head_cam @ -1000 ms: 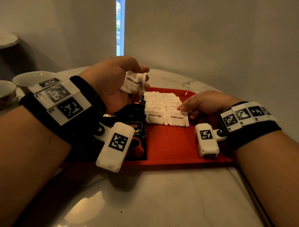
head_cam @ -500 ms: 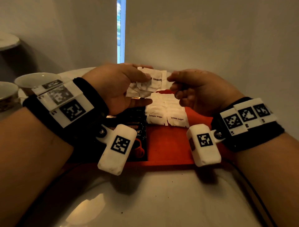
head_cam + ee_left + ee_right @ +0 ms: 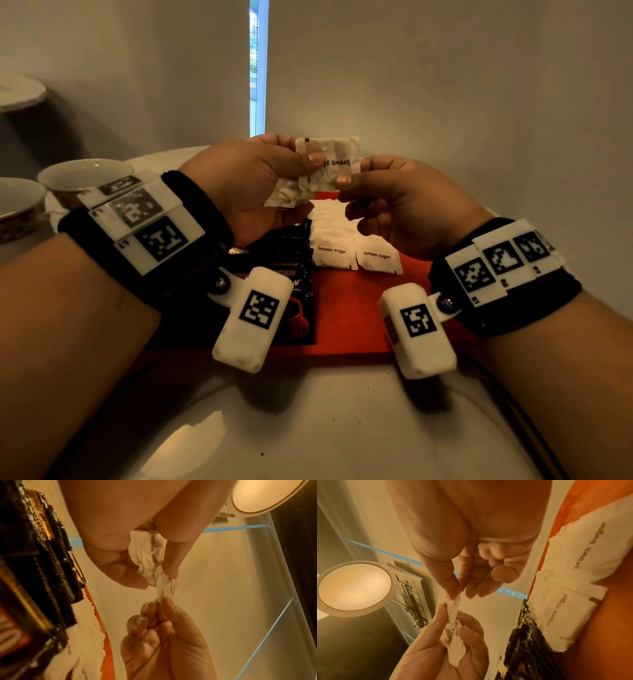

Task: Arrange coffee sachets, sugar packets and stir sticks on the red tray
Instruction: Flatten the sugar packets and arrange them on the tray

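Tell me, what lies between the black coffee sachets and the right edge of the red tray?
White brown sugar packets lie in rows beside the coffee sachets; beyond them, bare red tray. The head view shows it.

Both hands are held up close together. The left hand [image 3: 253, 178] pinches with its thumb; the right hand [image 3: 394, 202] pinches too.

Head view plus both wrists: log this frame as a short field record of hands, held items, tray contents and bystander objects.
left hand: grips a small bunch of brown sugar packets, raised above the tray
right hand: pinches the front packet's edge
red tray: on the pale tabletop
laid sugar packets: overlapping rows at tray centre
coffee sachets: black, left of the sugar rows
stir sticks: none visible
cups: two, far left, off the tray
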`<state>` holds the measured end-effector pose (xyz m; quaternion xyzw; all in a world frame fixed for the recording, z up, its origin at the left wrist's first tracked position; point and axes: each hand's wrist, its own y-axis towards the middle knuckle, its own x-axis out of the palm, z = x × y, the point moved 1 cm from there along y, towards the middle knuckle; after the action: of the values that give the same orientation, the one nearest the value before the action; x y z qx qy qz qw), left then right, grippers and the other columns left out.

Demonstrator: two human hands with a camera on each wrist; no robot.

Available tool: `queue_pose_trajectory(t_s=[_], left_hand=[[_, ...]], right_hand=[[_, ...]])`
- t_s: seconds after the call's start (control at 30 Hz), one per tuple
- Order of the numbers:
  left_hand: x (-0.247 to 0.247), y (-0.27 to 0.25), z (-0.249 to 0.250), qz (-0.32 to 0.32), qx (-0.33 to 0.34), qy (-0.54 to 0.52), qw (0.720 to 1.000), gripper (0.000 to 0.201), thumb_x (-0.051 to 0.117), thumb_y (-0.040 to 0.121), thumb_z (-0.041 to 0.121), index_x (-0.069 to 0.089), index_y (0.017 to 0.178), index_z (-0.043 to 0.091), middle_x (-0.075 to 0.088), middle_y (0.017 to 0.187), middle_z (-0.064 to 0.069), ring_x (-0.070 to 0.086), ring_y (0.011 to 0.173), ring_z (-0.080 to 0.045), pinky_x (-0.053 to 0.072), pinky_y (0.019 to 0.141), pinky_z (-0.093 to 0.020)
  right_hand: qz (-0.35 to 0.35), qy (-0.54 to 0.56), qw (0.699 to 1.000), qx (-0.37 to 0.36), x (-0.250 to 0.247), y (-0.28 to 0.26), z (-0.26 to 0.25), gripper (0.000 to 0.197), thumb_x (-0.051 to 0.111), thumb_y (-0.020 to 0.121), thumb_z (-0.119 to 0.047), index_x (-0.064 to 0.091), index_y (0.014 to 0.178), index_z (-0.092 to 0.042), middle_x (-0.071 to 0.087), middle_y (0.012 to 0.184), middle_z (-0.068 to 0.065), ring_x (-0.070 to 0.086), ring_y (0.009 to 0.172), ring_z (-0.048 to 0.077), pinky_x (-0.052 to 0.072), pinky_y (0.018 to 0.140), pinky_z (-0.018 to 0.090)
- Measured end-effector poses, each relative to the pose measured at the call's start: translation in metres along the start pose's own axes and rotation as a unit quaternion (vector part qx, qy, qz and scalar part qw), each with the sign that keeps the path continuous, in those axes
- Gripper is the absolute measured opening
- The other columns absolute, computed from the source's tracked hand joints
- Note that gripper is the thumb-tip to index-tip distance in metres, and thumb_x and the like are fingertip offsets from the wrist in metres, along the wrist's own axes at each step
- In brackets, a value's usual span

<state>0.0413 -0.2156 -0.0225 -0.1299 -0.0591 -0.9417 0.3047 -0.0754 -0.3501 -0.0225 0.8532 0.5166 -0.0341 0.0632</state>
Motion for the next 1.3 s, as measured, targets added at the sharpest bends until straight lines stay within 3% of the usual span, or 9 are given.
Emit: queue_pose_trajectory(t_s=[0.27, 0.4, 0.47, 0.57, 0.63, 0.73, 0.9, 1.07, 1.3], left_hand=[[-0.004, 0.002, 0.000, 0.034, -0.038, -0.012, 0.999, 0.010, 0.059, 0.094, 0.016, 0.059, 0.085, 0.019, 0.056, 0.077, 0.001, 0.051, 0.062, -0.010, 0.043, 0.055, -0.020], [-0.004, 0.001, 0.000, 0.001, -0.049, 0.000, 0.999, 0.020, 0.073, 0.075, 0.025, 0.057, 0.085, 0.018, 0.054, 0.074, 0.005, 0.047, 0.062, -0.007, 0.040, 0.053, -0.020], [-0.002, -0.001, 0.000, -0.044, -0.045, 0.006, 0.998, 0.030, 0.075, 0.069, 0.026, 0.064, 0.093, 0.013, 0.061, 0.076, 0.003, 0.056, 0.061, -0.008, 0.044, 0.051, -0.018], [-0.003, -0.001, -0.002, -0.070, -0.035, 0.031, 0.996, 0.052, 0.078, 0.070, 0.023, 0.065, 0.118, 0.006, 0.069, 0.099, -0.008, 0.063, 0.086, -0.019, 0.048, 0.057, -0.025], [-0.002, -0.001, -0.003, -0.048, -0.025, 0.024, 0.998, 0.029, 0.072, 0.074, 0.014, 0.066, 0.102, 0.012, 0.069, 0.097, -0.010, 0.063, 0.092, -0.026, 0.050, 0.060, -0.027], [-0.001, 0.000, -0.002, -0.016, -0.016, 0.034, 0.999, 0.010, 0.060, 0.088, 0.008, 0.063, 0.091, 0.017, 0.067, 0.094, -0.011, 0.062, 0.087, -0.025, 0.046, 0.058, -0.026], [-0.001, -0.002, -0.003, -0.056, -0.027, 0.036, 0.997, 0.045, 0.063, 0.081, 0.021, 0.066, 0.124, 0.009, 0.069, 0.112, -0.012, 0.065, 0.088, -0.020, 0.048, 0.053, -0.024], [0.000, -0.001, -0.002, -0.011, -0.007, 0.060, 0.998, 0.013, 0.064, 0.090, 0.022, 0.070, 0.101, 0.016, 0.071, 0.094, -0.006, 0.063, 0.079, -0.017, 0.045, 0.058, -0.026], [-0.002, -0.001, -0.002, 0.010, 0.009, 0.068, 0.998, 0.009, 0.069, 0.086, 0.013, 0.072, 0.081, 0.021, 0.070, 0.090, -0.004, 0.062, 0.088, -0.024, 0.046, 0.061, -0.029]], right_hand=[[0.041, 0.125, 0.990, -0.044, 0.000, 0.002, -0.002, 0.010, 0.047, 0.095, -0.003, 0.054, 0.092, -0.009, 0.066, 0.096, 0.015, 0.065, 0.083, 0.025, 0.051, 0.066, 0.030], [0.041, 0.103, 0.992, -0.058, 0.001, 0.002, -0.001, 0.011, 0.052, 0.094, -0.002, 0.059, 0.098, -0.008, 0.065, 0.088, 0.009, 0.061, 0.074, 0.018, 0.049, 0.061, 0.030], [0.036, 0.080, 0.995, -0.057, 0.004, 0.002, 0.000, 0.012, 0.057, 0.093, -0.001, 0.063, 0.101, -0.007, 0.068, 0.084, 0.007, 0.062, 0.070, 0.017, 0.047, 0.058, 0.028], [0.025, 0.072, 0.995, -0.063, 0.008, 0.001, 0.000, 0.020, 0.068, 0.085, -0.004, 0.067, 0.105, -0.005, 0.070, 0.083, 0.006, 0.063, 0.069, 0.017, 0.044, 0.057, 0.028], [0.022, 0.072, 0.995, -0.062, 0.009, -0.001, 0.000, 0.027, 0.073, 0.075, -0.008, 0.067, 0.102, -0.006, 0.071, 0.083, 0.006, 0.063, 0.070, 0.018, 0.043, 0.056, 0.028], [0.037, 0.083, 0.994, -0.064, 0.008, -0.001, 0.000, 0.015, 0.067, 0.085, -0.005, 0.065, 0.099, -0.005, 0.069, 0.083, 0.009, 0.061, 0.067, 0.018, 0.042, 0.054, 0.029], [0.044, 0.087, 0.993, -0.063, 0.007, 0.001, 0.002, 0.002, 0.064, 0.091, -0.008, 0.065, 0.092, -0.008, 0.068, 0.081, 0.009, 0.064, 0.069, 0.022, 0.044, 0.053, 0.028], [0.034, 0.077, 0.994, -0.070, 0.011, 0.002, 0.005, 0.010, 0.066, 0.088, -0.007, 0.070, 0.080, -0.013, 0.069, 0.079, 0.009, 0.061, 0.073, 0.026, 0.044, 0.054, 0.030], [0.046, 0.047, 0.995, -0.079, 0.011, 0.004, 0.007, 0.008, 0.069, 0.088, -0.009, 0.070, 0.080, -0.012, 0.071, 0.080, 0.011, 0.063, 0.072, 0.026, 0.043, 0.053, 0.030]])
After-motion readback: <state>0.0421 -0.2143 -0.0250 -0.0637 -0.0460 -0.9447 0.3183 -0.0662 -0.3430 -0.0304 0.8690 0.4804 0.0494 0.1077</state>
